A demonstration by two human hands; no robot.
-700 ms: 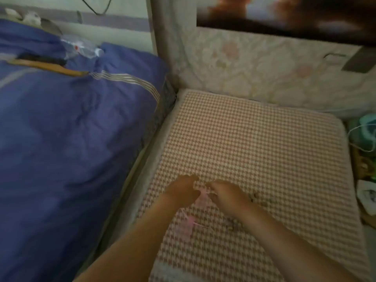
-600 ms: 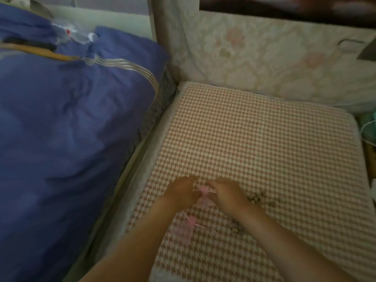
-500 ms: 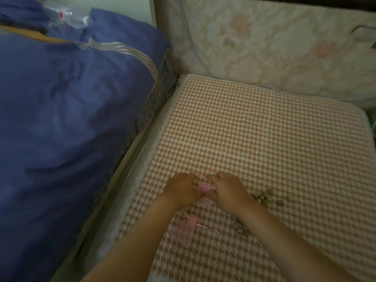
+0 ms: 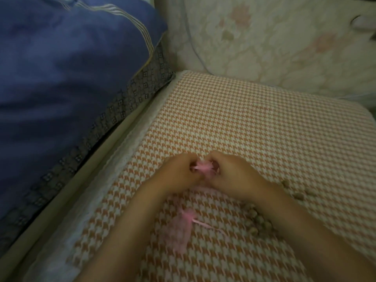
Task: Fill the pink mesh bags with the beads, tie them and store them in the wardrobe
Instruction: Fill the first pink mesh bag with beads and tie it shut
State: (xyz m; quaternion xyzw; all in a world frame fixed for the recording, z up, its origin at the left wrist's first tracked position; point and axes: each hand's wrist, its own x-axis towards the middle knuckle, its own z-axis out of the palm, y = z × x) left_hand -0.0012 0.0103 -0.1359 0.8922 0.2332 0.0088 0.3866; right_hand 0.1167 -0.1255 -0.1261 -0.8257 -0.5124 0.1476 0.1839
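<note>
Head | both hands [image 4: 205, 174] pinch pink mesh bag [image 4: 203, 168] | contents unclear

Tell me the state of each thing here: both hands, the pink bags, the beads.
Left hand: curled, pinching the held pink mesh bag.
Right hand: curled, pinching the same bag.
Held pink mesh bag: bunched between both hands; tied or not, unclear.
Second pink mesh bag: lying on the houndstooth cushion, drawstring trailing.
Beads: loose on the cushion by the right forearm.
</note>
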